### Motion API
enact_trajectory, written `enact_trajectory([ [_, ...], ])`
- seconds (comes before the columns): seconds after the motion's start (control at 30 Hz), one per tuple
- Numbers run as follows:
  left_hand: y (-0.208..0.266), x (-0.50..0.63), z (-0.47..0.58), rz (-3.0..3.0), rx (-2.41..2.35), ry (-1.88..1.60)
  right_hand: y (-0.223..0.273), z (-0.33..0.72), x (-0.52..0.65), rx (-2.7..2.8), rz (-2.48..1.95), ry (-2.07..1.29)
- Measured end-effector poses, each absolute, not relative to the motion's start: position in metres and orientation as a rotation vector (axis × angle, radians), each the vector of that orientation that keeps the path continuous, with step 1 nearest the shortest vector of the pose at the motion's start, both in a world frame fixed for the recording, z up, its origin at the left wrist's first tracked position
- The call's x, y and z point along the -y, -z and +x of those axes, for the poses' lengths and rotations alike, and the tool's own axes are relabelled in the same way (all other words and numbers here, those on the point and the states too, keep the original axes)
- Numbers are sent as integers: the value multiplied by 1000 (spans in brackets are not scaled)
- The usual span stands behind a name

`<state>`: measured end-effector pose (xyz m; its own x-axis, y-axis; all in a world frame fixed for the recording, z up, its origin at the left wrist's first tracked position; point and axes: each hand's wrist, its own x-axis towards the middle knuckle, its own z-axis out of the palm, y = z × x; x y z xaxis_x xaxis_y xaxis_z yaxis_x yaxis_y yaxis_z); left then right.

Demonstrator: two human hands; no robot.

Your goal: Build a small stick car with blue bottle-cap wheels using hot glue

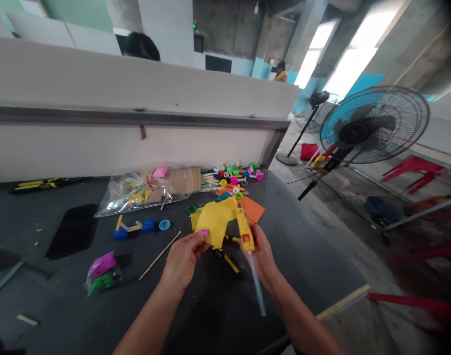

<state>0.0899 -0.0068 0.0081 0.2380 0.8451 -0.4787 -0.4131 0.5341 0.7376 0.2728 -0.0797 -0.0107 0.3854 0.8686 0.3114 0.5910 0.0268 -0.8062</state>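
Note:
My left hand [181, 259] is closed on the lower edge of a yellow sheet [215, 219], with a small pink cap-like piece [203, 232] at its fingertips. My right hand [263, 252] grips a yellow glue gun [244, 229]. From the gun's rear end a long translucent glue stick [257, 286] points toward me. The gun's nozzle end is by the upper right part of the sheet; whether it touches cannot be told. Beneath the hands lies a tool with yellow and black handles [229, 261], partly hidden. An orange sheet [252, 209] lies behind the gun.
Left on the dark table are a phone-like black slab [72, 230], blue pieces with sticks [133, 227], a blue cap [164, 225], a thin stick [159, 256] and a small bag [103, 271]. A plastic bag [118, 197] and colourful caps [235, 172] line the white partition [136, 84]. A fan [373, 125] stands right.

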Motion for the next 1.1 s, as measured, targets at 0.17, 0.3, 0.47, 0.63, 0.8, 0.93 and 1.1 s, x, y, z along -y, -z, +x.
enact_trajectory([
  [0.17,-28,-8,93,707,-1045,-979,12,301,87,627,-1368,-684],
  [0.3,-72,-35,136,939,-892,-937,4,323,96,430,-1159,-637],
  [0.47,-131,-64,201,1088,-558,-897,-5,342,118,376,-1130,-538],
  [0.63,-121,-72,223,1049,-506,-809,-3,359,144,394,-1205,-429],
  [0.8,-42,-61,232,1054,-891,-527,-2,365,150,392,-1219,-427],
  [0.93,1,-55,237,1130,-1040,-466,-5,359,144,435,-1251,-507],
  [1.1,7,-59,232,1297,-1097,-509,-5,349,138,451,-1322,-585],
])
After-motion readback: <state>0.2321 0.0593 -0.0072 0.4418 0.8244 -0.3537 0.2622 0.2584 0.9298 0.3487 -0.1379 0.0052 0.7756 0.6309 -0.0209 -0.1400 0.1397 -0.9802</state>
